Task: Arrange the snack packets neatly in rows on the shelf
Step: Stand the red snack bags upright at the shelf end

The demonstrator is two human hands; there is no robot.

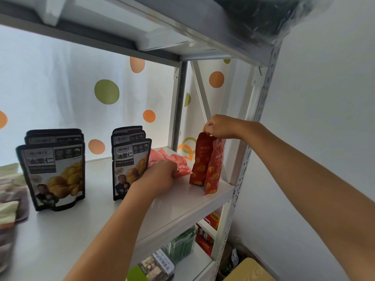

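Head view: white metal shelf (182,201) in a room corner, dotted curtain (81,88) behind, grey wall on the right. Two rows of black packets (53,175), three deep each, left and mid-shelf. Two red packets (205,161) upright at right front corner, right hand (221,126) pinching their tops. Left hand (160,175) grasping pink packets (178,163) lying flat mid-shelf; count unclear. More boxes (182,244) on the lower shelf.

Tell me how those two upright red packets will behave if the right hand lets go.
The red packets look tall and narrow-based, so likely to tip. The right hand pinches their tops, suggesting they are light. Their creased film looks floppy, probably sagging when pushed.
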